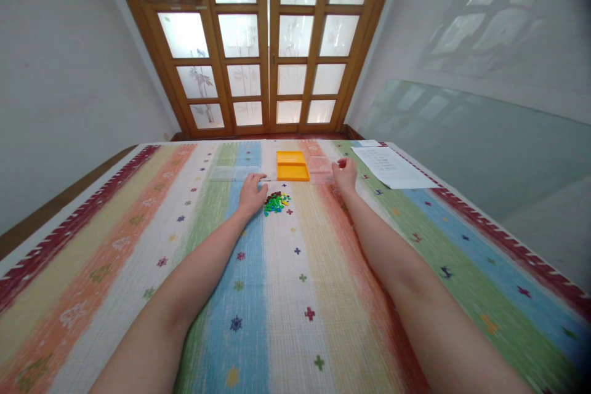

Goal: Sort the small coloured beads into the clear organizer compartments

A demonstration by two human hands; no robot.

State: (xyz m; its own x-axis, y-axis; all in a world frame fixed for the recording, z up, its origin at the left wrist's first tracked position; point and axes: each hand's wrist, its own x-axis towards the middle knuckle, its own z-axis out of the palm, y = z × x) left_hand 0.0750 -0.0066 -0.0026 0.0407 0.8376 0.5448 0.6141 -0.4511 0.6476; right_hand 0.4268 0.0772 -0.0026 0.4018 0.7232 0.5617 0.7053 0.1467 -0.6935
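Note:
My left hand [252,194] rests on the cloth with its fingers apart, just left of a small pile of green, blue, yellow and dark red pieces [276,203]. Beyond its fingertips lies a clear plastic tray [223,173]. My right hand [345,175] is closed in a pinch at the right end of another clear tray [320,170]; whatever its fingertips may hold is too small to make out. Between the hands, behind the pile, sits a yellow two-part tray [292,172].
A striped, patterned tablecloth [281,308] covers the table. Printed paper [392,167] lies at the far right, with another white sheet [368,143] behind it. Wood-framed glass doors [270,74] stand past the far edge, and a glass panel [462,148] lies along the right.

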